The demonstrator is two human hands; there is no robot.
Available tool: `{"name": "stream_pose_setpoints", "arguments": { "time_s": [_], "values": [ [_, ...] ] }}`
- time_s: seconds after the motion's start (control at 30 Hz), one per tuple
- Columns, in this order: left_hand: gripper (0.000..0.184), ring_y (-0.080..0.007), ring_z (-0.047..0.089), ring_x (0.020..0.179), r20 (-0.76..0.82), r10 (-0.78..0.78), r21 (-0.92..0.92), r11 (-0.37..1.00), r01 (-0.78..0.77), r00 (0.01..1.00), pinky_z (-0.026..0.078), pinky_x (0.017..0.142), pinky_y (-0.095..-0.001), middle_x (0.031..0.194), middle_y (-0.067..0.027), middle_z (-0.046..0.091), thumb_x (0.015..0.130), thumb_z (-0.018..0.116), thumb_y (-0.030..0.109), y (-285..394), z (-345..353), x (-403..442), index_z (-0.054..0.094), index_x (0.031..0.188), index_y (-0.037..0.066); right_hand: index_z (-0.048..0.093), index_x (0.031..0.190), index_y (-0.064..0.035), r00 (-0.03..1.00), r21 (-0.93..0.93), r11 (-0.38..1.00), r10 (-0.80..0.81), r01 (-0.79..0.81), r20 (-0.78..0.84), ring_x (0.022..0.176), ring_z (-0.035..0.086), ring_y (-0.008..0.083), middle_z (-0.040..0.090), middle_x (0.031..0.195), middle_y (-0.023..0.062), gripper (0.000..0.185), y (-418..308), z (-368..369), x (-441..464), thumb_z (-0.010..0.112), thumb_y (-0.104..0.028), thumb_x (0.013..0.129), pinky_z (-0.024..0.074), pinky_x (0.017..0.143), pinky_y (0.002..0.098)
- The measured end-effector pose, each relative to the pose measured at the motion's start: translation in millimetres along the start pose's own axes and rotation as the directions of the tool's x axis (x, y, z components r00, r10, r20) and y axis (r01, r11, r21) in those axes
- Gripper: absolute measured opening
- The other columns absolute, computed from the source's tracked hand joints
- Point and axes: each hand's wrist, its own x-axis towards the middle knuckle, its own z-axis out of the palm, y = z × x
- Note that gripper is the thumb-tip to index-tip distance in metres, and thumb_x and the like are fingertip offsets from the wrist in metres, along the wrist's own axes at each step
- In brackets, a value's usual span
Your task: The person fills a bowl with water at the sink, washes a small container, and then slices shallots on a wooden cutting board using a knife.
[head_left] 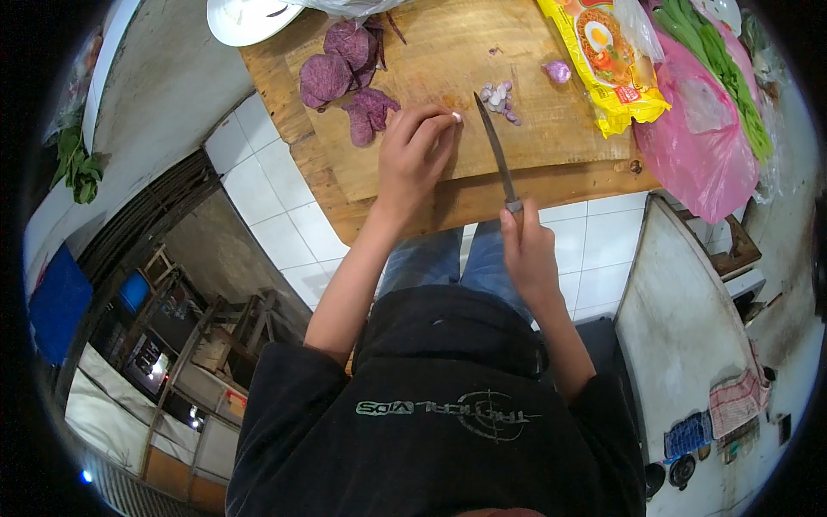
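My left hand [417,153] rests over the wooden board [431,52], its fingers pinched on a small white clove [457,116]. In my right hand [528,250] is the handle of a knife [496,148], whose blade points away from me across the board's near edge. Beside the knife tip lies a small pile of cloves [497,97], some white and some purple. Farther right on the board sits a purple bulb [558,71]. Purple slices [326,80] lie to the left of my left hand.
A yellow noodle packet [607,60] and a pink plastic bag [702,138] with green stalks [719,69] are at the right. A white plate [245,21] stands at the back left. The table's front edge [465,202] runs close to my body.
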Motion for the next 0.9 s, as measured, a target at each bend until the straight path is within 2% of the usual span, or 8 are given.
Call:
{"name": "stream_pose_setpoints", "arguments": {
  "time_s": [0.2,0.33,0.9],
  "values": [
    [0.02,-0.0282,0.061,0.085,-0.021,-0.022,0.003,1.0,0.022,1.0,0.048,0.072,-0.0378,0.095,-0.0094,0.064,0.078,0.075,0.001,2,6,2,0.067,0.097,0.003,0.046,0.108,-0.0009,1.0,0.008,1.0,0.019,-0.019,0.025,0.073,0.063,0.0485,0.063,0.075,0.0259,0.024,-12,3,0,0.053,-0.024,0.102,0.0467,0.056,0.051],
    [0.02,-0.0282,0.061,0.085,-0.036,-0.037,-0.001,0.999,0.037,0.999,0.048,0.072,-0.0377,0.095,-0.0096,0.064,0.079,0.075,0.002,3,9,4,0.067,0.097,0.003,0.046,0.109,-0.0012,0.999,-0.026,0.999,-0.025,0.025,0.02,0.073,0.064,0.0478,0.063,0.074,0.0252,0.025,-15,6,1,0.053,-0.024,0.102,0.0469,0.056,0.0511],
    [0.024,-0.0288,0.063,0.087,-0.054,-0.016,-0.029,0.999,0.015,0.998,0.05,0.074,-0.0366,0.098,-0.0102,0.066,0.075,0.074,-0.003,-7,5,0,0.069,0.098,0.002,0.045,0.107,0.0,0.999,-0.126,0.991,-0.045,0.044,-0.004,0.069,0.065,0.0458,0.064,0.073,0.0257,0.026,-16,22,6,0.055,-0.023,0.101,0.0497,0.055,0.0522]
  ]
}}
